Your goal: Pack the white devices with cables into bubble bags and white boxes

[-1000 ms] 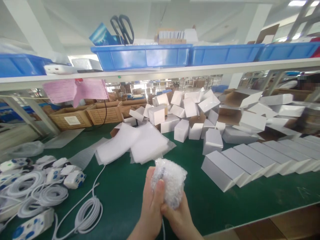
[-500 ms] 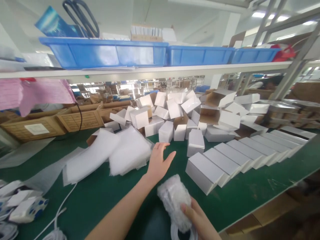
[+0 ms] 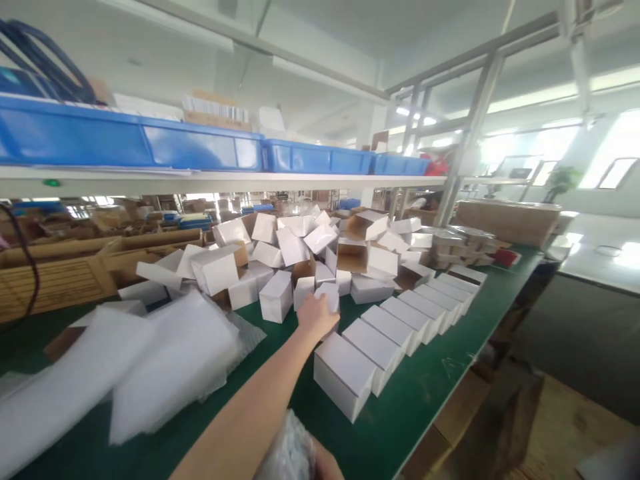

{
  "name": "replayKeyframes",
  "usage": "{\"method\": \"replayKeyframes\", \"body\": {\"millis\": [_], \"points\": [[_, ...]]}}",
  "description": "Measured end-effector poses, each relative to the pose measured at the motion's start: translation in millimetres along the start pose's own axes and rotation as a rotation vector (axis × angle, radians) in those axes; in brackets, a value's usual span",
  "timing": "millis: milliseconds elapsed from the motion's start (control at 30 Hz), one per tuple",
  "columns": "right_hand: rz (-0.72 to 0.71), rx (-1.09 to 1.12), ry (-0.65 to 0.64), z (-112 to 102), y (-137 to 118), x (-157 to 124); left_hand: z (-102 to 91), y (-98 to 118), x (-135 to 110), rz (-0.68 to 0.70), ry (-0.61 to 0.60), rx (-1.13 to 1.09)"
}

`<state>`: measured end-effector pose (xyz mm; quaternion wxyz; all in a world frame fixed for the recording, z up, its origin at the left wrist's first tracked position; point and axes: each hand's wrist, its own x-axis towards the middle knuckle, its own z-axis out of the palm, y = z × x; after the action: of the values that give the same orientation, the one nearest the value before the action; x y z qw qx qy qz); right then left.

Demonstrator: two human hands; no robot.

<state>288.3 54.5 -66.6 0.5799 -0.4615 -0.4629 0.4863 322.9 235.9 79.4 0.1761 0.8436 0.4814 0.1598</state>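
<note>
My left hand [image 3: 316, 316] is stretched forward with its fingers closed round a small white box [image 3: 329, 295] at the near side of the pile. Part of that box is hidden behind the hand. Low in the view, my right hand [image 3: 326, 465] holds a bubble-wrapped bundle [image 3: 289, 448], partly cut off by the lower edge and covered by my left forearm. Just right of my left hand, closed white boxes [image 3: 345, 373] stand in a slanting row on the green table [image 3: 400, 417].
Open and loose white boxes [image 3: 293, 247] are heaped behind. Stacked white foam sheets [image 3: 170, 363] lie on the left. Overhead, a shelf [image 3: 320, 180] carries blue bins [image 3: 200, 143]. Brown cartons [image 3: 55, 277] stand at the back left. The table's edge runs along the right.
My left hand has gone from open above the table to closed on a white box. The view has turned right. The wrapped bundle in my right hand now sits lower in the view.
</note>
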Motion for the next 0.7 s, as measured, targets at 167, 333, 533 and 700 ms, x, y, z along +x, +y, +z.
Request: {"method": "replayKeyframes", "body": {"millis": [167,333,533,700], "points": [[0.022,0.127,0.031,6,11,-16,-41.7,-51,-42,0.009,0.121,-0.159],[0.105,0.167,0.134,6,14,-36,-71.0,-119,-138,-0.092,0.298,-0.363],[0.086,0.120,0.181,15,14,-40,-48.7,-178,-279,-0.308,0.697,-0.559],[0.155,0.036,0.071,19,15,-50,-3.5,-188,-364,-0.339,0.930,-0.231]]}}
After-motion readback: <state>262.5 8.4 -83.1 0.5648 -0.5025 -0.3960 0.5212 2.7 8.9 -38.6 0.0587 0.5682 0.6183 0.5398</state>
